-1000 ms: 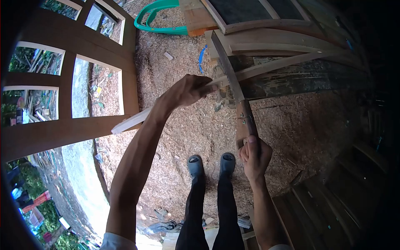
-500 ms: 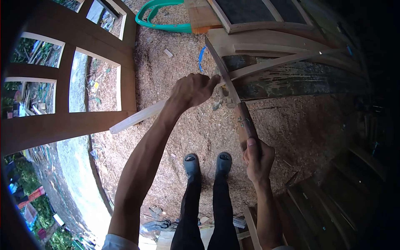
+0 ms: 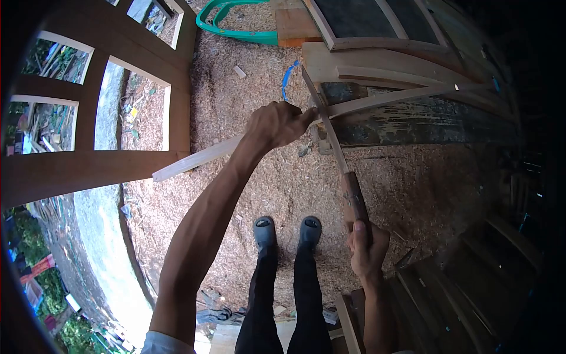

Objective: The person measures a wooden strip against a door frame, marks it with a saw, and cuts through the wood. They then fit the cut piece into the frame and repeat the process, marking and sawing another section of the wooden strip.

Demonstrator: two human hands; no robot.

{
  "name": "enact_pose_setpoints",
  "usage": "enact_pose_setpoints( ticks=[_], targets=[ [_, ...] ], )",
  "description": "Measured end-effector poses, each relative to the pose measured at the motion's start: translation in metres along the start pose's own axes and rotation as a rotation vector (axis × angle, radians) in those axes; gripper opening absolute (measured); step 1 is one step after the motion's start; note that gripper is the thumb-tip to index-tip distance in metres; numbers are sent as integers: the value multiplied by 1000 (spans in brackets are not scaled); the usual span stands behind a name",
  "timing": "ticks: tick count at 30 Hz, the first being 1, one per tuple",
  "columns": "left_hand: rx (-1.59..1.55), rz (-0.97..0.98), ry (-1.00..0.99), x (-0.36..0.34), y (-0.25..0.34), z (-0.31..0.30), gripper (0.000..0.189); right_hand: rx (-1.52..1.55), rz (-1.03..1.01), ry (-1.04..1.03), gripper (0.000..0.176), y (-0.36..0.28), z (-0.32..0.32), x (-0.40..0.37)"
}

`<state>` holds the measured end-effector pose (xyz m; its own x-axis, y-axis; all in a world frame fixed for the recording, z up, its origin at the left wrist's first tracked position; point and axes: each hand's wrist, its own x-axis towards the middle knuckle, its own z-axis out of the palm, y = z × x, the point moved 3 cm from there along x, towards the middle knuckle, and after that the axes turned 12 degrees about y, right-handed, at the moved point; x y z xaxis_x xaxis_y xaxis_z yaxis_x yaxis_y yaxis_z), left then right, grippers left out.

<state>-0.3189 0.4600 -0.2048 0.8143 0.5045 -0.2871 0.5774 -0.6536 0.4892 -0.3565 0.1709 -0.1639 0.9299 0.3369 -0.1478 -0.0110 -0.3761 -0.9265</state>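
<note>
Wooden strip (image 3: 383, 100): lies aslant over the dark desk (image 3: 401, 126), running past its left end above the shavings-strewn floor (image 3: 295, 189).
Saw (image 3: 335, 141): blade across the strip at the desk's left end; the depth of any cut is hidden.
Sawing well: probably calls for long, light strokes, blade held square to the strip, wood pressed firmly onto the desk's edge against chatter; the left thumb (image 3: 310, 115), just beside the blade, would be safer farther back.
Left hand (image 3: 277, 125): back upward, grip wrapped around the strip just off the desk's left end, arm stretched forward.
Right hand (image 3: 367, 248): grip clenched on the saw's handle (image 3: 355, 197), nearer the body than the desk's near edge, forearm roughly following the blade's line.
</note>
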Motion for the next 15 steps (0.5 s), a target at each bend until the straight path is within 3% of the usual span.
enact_pose_setpoints(
  ticks=[7,11,15],
  targets=[
    [9,11,50,-3,2,4,77,-17,9,-19,49,-5,31,39],
    [19,42,60,-1,5,-3,76,-14,-46,7,51,10,-7,-17],
    [43,96,124,-4,11,-1,76,7,20,2,52,13,1,-5]
  ],
)
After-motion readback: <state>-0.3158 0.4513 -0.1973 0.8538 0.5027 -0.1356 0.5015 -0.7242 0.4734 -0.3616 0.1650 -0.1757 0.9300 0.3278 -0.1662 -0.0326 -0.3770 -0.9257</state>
